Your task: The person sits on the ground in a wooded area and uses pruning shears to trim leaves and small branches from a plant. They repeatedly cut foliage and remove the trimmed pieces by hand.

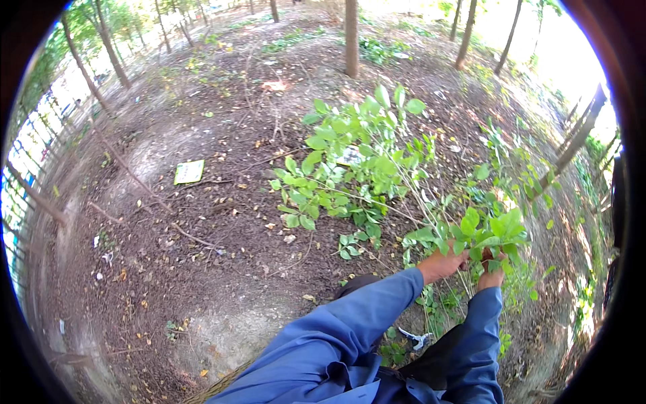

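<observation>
At the right of the head view, both my hands are among the leaves of a green shrub (353,166). My left hand (443,264), in a blue sleeve, has its fingers curled in at a leafy stem (492,233). Close beside it, my right hand (490,276) is raised to the same leafy top, and leaves cover much of its fingers. What the right fingers grip is hidden. Below the hands, a hand tool with pale handles (417,339), apparently pruning shears, lies on the ground by my dark trouser leg.
A yellow-green printed sheet (189,172) lies on the leaf-strewn soil to the left. Another printed item (349,155) shows behind the shrub leaves. A long fallen branch (132,174) crosses the left side. Tree trunks (352,40) stand ahead, and a leaning trunk (573,144) rises at right.
</observation>
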Available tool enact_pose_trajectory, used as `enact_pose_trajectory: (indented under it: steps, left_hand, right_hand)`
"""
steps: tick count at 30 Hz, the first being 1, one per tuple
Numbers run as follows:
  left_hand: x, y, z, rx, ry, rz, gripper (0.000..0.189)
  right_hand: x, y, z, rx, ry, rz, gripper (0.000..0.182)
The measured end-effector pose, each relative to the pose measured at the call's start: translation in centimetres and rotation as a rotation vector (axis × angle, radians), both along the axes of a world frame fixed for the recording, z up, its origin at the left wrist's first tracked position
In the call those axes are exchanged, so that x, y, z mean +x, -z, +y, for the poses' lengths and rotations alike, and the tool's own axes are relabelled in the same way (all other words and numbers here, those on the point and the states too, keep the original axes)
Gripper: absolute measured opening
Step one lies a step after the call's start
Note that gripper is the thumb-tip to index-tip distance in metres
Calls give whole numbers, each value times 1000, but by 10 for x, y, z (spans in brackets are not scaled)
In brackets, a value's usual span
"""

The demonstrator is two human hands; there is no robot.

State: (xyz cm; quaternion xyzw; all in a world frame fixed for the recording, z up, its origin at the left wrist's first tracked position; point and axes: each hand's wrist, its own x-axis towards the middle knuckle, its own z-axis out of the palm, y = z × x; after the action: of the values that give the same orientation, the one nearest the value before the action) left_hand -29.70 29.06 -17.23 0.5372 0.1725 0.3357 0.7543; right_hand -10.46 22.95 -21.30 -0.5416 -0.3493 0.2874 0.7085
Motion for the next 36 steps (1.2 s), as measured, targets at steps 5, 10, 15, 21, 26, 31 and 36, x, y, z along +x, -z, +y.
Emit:
enact_pose_trajectory:
  steps: [5,10,15,21,26,31,36]
  left_hand:
    - [-29,-15,-20,-100,-128,376,19]
    - [-47,34,-23,-185,-117,-111,19]
    - [-55,60,-30,-216,-319,-14,19]
    - [-81,25,-33,-265,-266,229,34]
    - [-74,47,-23,-196,-252,227,40]
    - [-72,21,-34,-139,-229,173,43]
    - [-61,90,-15,-50,-366,180,34]
  right_hand:
    - [-19,5,-4,46,1,157,25]
    - [-33,26,1,-23,-234,267,28]
    - [-55,32,18,12,-297,240,34]
    - [-96,2,20,-104,-118,414,23]
    - [-84,19,29,-142,-203,217,17]
    - [-33,49,15,-182,-414,-73,20]
    - [-93,8,3,-249,-379,123,18]
